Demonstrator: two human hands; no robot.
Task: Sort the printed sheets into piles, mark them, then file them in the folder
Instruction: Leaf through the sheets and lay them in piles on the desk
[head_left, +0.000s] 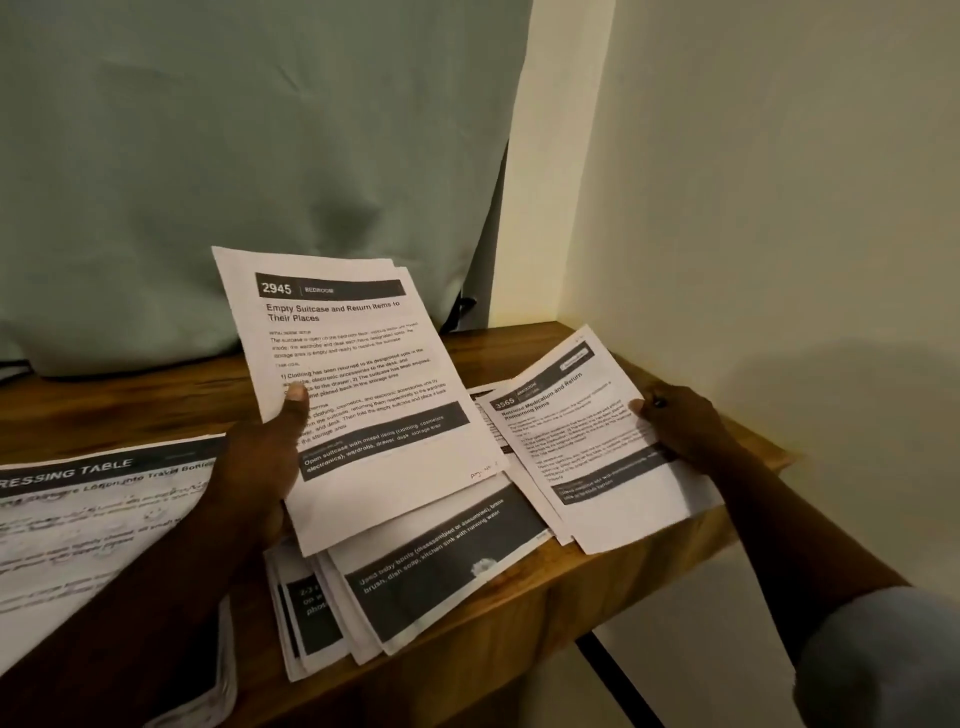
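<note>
My left hand (260, 467) is gripping the 2945 sheaf (353, 374), thumb pressing its front, holding it tilted above the middle pile (441, 566). At 3 o'clock my right hand (680, 426) is pinching the 3565 sheet (587, 441) by its edge over the wooden table (519, 343). Another pile (93, 519) is lying at 9 o'clock.

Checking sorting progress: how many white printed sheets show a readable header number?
2. White sheet numbered 2945, gripped in the left hand; white sheet numbered 3565, held by the right hand over the brown wooden table. Other numbers are hidden.
</note>
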